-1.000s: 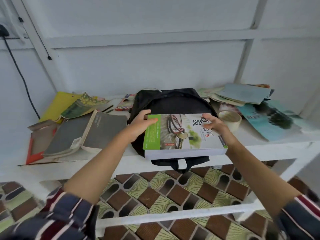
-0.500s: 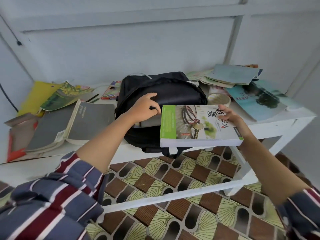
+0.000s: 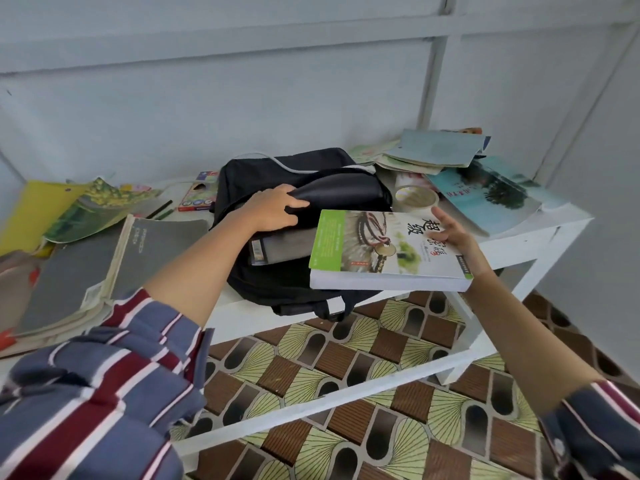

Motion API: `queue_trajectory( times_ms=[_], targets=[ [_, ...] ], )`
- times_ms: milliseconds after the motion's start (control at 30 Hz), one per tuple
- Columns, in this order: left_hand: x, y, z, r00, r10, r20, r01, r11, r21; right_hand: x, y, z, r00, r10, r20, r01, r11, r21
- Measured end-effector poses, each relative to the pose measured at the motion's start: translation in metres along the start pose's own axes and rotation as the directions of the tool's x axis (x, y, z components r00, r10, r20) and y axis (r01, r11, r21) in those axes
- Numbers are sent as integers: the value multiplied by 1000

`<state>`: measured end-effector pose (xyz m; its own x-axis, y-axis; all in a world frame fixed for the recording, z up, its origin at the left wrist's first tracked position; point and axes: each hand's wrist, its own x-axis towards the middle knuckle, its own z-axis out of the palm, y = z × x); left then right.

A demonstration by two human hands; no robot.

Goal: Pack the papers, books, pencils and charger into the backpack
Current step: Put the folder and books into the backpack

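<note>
A black backpack (image 3: 308,174) lies on the white table (image 3: 540,237). My left hand (image 3: 273,209) grips the edge of its flap and holds it lifted, so a grey book (image 3: 280,245) shows inside the opening. My right hand (image 3: 453,233) holds a thick book with a green and white cover (image 3: 367,247) by its right end, level, just in front of the opening. Two dark pencils (image 3: 160,209) lie left of the backpack. A white cable (image 3: 287,166) runs over the top of the bag.
Grey open books (image 3: 104,258) and yellow and green booklets (image 3: 69,206) pile up on the left. Papers and a teal book (image 3: 485,192) lie at the right, with a roll of tape (image 3: 415,197). A crayon box (image 3: 197,199) sits behind. Patterned floor tiles lie below.
My left hand let go of the green book and took hold of the backpack's flap, lifting it. My right hand carried the book a little to the right.
</note>
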<state>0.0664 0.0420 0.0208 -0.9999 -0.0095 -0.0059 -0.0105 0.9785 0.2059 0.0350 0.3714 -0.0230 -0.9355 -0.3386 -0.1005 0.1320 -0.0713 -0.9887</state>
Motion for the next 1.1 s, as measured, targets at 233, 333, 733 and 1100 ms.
queue_trajectory(
  times_ms=[233,333,733,1100],
  targets=[
    [9,-4,-33,990,56,-130,-72,990,-121,-8,5,32,961,102,-255,27,888,459],
    [8,-1,-38,984,72,-166,-96,985,-145,-6,6,55,949,99,-300,87,831,549],
    [0,-5,-48,976,127,-178,-159,970,-183,23,0,124,979,182,96,-160,966,-203],
    [0,-11,-52,967,152,-204,-192,963,-191,32,0,117,936,-131,326,327,-19,-945]
  ],
)
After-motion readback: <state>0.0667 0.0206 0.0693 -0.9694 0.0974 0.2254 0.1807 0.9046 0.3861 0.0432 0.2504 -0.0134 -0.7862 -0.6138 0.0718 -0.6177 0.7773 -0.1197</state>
